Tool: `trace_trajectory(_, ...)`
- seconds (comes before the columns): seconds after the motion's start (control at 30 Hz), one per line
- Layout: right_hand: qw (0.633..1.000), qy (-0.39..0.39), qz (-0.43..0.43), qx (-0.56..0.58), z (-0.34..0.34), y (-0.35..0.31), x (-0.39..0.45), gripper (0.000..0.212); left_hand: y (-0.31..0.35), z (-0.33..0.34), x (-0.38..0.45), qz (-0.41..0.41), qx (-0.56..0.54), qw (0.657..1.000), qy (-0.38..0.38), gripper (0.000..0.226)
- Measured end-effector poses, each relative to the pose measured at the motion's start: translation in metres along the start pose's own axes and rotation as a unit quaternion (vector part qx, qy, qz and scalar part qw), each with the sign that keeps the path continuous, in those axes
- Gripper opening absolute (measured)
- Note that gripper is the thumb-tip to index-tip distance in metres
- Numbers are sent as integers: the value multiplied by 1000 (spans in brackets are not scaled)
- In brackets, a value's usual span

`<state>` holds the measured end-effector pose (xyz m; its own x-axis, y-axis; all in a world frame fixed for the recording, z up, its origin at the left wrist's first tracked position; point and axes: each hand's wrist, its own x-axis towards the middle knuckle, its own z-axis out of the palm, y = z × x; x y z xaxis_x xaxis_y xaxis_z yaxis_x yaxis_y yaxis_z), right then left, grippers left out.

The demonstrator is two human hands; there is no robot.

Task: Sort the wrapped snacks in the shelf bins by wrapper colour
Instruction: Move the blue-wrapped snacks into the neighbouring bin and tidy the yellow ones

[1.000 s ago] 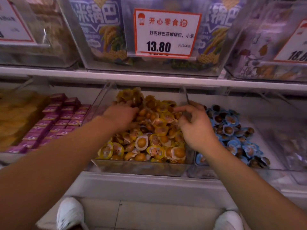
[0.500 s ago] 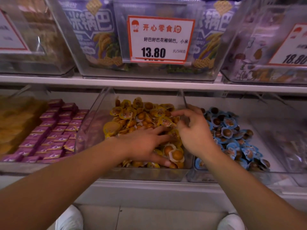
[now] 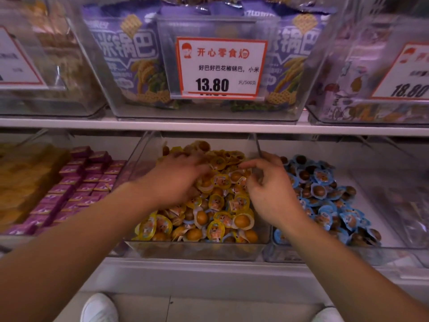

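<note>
Yellow-wrapped round snacks (image 3: 218,219) fill the clear middle bin (image 3: 197,251) on the lower shelf. Blue-wrapped snacks (image 3: 325,194) of the same kind lie in the clear bin (image 3: 336,254) to its right. My left hand (image 3: 176,180) lies on the far left part of the yellow pile, its fingers spread and blurred. Over the right side of the yellow pile, close to the wall between the two bins, is my right hand (image 3: 271,191). Its fingers are loosely curled, with index and thumb held apart and nothing visible between them.
Purple boxed snacks (image 3: 76,189) sit in rows left of the yellow bin, with orange packs (image 3: 23,182) further left. The upper shelf edge (image 3: 209,127) hangs just above the bins and carries bins of purple bags with a price tag (image 3: 220,66). White shoes (image 3: 99,307) show below.
My left hand swept from the back of the yellow pile toward the front middle, then returned to the far left part. My right hand stayed near the dividing wall.
</note>
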<state>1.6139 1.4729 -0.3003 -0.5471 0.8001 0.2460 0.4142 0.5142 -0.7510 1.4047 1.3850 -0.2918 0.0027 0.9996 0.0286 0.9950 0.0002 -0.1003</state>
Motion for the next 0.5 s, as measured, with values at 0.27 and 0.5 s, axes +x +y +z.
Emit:
trace_trajectory(0.27,856,-129,-317,-387,11,-21,-19,36,11,19,-34,-8,-23,994,-107,51)
trace_trajectory(0.5,836,-386,-147,-362,30,-25,-8,41,15,20,-48,-63,-11,998,-12,47)
